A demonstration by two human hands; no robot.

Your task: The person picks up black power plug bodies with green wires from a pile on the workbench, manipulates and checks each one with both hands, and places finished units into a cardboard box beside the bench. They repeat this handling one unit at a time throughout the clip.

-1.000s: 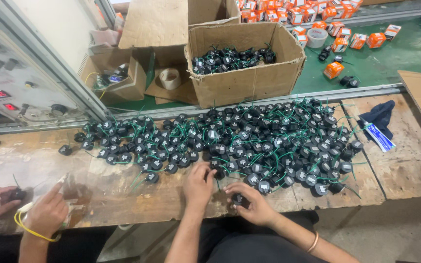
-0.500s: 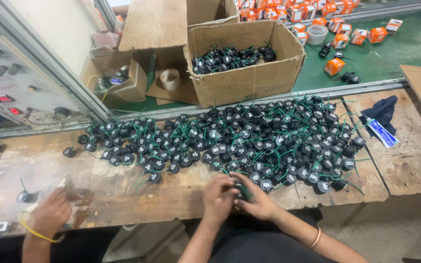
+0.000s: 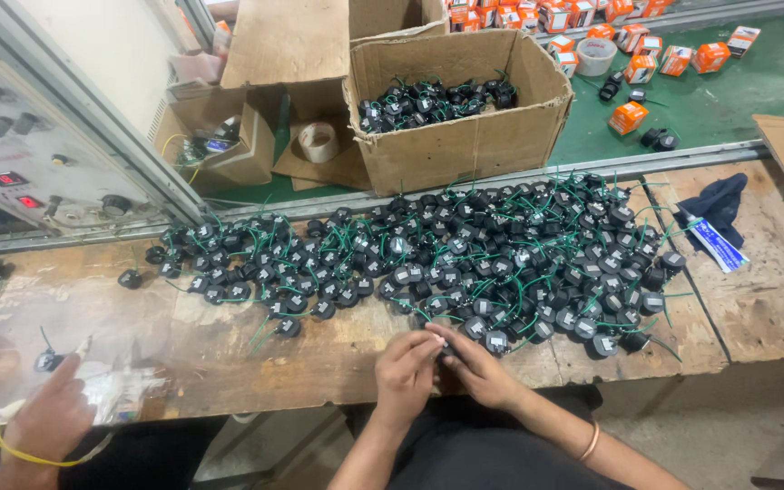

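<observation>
A wide heap of small black round parts with green wires (image 3: 465, 249) covers the wooden bench (image 3: 319, 354). My left hand (image 3: 407, 370) and my right hand (image 3: 478, 363) meet at the bench's near edge, just in front of the heap. Both pinch one small black part (image 3: 446, 349) between their fingertips; most of it is hidden by the fingers. A bracelet sits on my right wrist.
A cardboard box (image 3: 465, 136) holding more black parts stands on the green belt behind the bench. Smaller boxes and tape rolls lie left of it, orange cartons (image 3: 630, 116) at the back right. Another person's hand (image 3: 52, 413) works at the left. A dark cloth (image 3: 723, 201) and a tube lie right.
My hands have come together at the bench's front edge around one black part. The other person's hand at the left has shifted towards a single part on the bench.
</observation>
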